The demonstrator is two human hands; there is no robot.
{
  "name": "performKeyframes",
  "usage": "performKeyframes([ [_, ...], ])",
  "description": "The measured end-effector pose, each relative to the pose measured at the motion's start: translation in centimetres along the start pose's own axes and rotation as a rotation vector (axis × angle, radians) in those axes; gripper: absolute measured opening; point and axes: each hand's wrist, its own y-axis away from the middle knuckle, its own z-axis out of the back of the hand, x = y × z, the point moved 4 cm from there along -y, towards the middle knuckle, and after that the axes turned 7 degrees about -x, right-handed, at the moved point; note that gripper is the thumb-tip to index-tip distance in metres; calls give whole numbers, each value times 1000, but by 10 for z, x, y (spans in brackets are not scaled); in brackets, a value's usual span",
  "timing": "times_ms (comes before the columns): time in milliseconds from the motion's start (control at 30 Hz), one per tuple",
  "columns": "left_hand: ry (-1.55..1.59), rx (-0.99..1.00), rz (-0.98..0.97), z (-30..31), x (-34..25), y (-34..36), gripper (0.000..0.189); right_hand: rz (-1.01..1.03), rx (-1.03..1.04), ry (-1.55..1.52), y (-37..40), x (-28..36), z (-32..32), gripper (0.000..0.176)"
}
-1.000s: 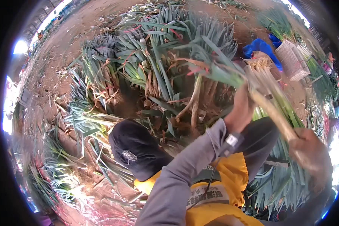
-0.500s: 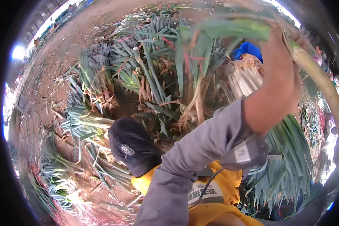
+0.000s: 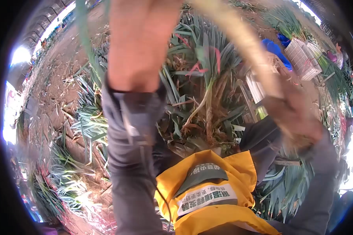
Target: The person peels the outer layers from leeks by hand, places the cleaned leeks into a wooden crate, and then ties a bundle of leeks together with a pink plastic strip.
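A leek (image 3: 243, 35), blurred by motion, slants from the top edge down to the right. Around its lower part my right hand (image 3: 296, 107) is closed, with the frayed root end showing below the fingers. My left hand (image 3: 143, 39) is raised at the top, also smeared. Its fingers lie beyond the top edge, so their grip is hidden. A blurred green leaf (image 3: 86, 39) hangs left of that hand. Between my arms stand leeks with roots (image 3: 208, 105), with a pink tie (image 3: 200, 66) near their leaves.
White-stemmed leeks (image 3: 255, 84) lie beyond my right knee, near blue material (image 3: 276, 53). Another neat white-stemmed bundle (image 3: 304, 60) is farther right. Loose leeks (image 3: 66, 168) spread over the ground at left. A yellow apron (image 3: 215, 211) covers my lap.
My left hand has swung from the upper right to the upper left. My right hand has come into view, closed around the leek, which now slants across the upper right.
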Motion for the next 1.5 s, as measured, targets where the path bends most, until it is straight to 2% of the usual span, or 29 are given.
performKeyframes([
  [33,-1,9,7,18,-4,1,22,-56,36,-60,-12,-19,-23,35],
  [67,-225,-20,8,41,-5,5,24,-161,102,-112,-22,-43,-51,36],
  [167,-912,-105,-27,112,-14,18,32,-148,109,-142,-51,-107,-141,39],
  [200,-686,-206,57,137,-9,27,29,-133,103,-132,-61,-119,-164,40],
  [233,-452,-309,152,162,0,42,27,-44,-14,-183,-72,-123,-186,40],
  [267,-445,-314,176,181,6,57,27,31,-129,-236,-79,-119,-207,40],
  [333,-620,-351,203,222,14,82,27,-39,-221,-459,-107,-104,-233,40],
  [433,-563,-516,296,287,28,106,29,-179,-225,-690,-155,-92,-249,34],
  [500,-582,-525,407,299,15,106,32,-362,-182,-1289,-170,-96,-265,32],
  [533,-609,-509,504,303,13,102,35,-370,-195,-1291,-176,-100,-274,32],
  [600,-531,-497,450,309,14,98,39,-439,-332,-1328,-182,-119,-289,34],
  [667,-526,-418,467,317,8,98,48,-463,-260,-1241,-180,-120,-281,36],
  [733,-599,-354,499,316,3,99,47,-222,-147,-1140,-185,-107,-269,36],
  [767,-491,-348,468,310,2,98,50,-150,-52,-1131,-194,-106,-277,38],
  [800,-382,-338,435,304,2,96,52,-151,-56,-1131,-197,-107,-276,38],
  [867,-571,-322,383,303,-3,96,55,-165,-11,-1211,-198,-99,-269,35],
  [933,-310,-393,336,304,-7,99,56,-174,7,-1206,-193,-96,-261,30],
  [1000,-263,-349,340,284,8,106,50,-101,-105,-1224,-179,-95,-252,27],
  [1067,-418,-224,422,277,10,108,38,-173,-175,-845,-163,-87,-228,30],
  [1100,-573,-218,322,273,14,110,33,-178,-206,-665,-157,-83,-221,33],
  [1167,-625,-266,229,271,13,96,26,-42,-368,-567,-132,-69,-211,37],
  [1233,-349,-370,267,283,1,73,25,14,-187,-407,-92,-70,-218,34],
  [1267,-186,-412,295,289,-4,65,25,-239,-107,-590,-80,-87,-224,32],
  [1300,-336,-342,317,292,-16,63,30,-504,-21,-759,-70,-105,-231,29],
  [1333,-283,-411,257,285,-19,65,29,-561,51,-723,-68,-127,-235,26],
  [1367,-314,-423,245,288,-23,68,29,-507,120,-379,-58,-155,-247,25],
  [1433,-338,-426,226,293,-25,72,29,-193,516,212,-11,-208,-285,26],
  [1467,-407,-458,181,294,-28,72,31,-183,514,219,2,-215,-287,26],
  [1500,-481,-496,133,296,-33,74,32,-145,703,386,20,-222,-294,27],
])
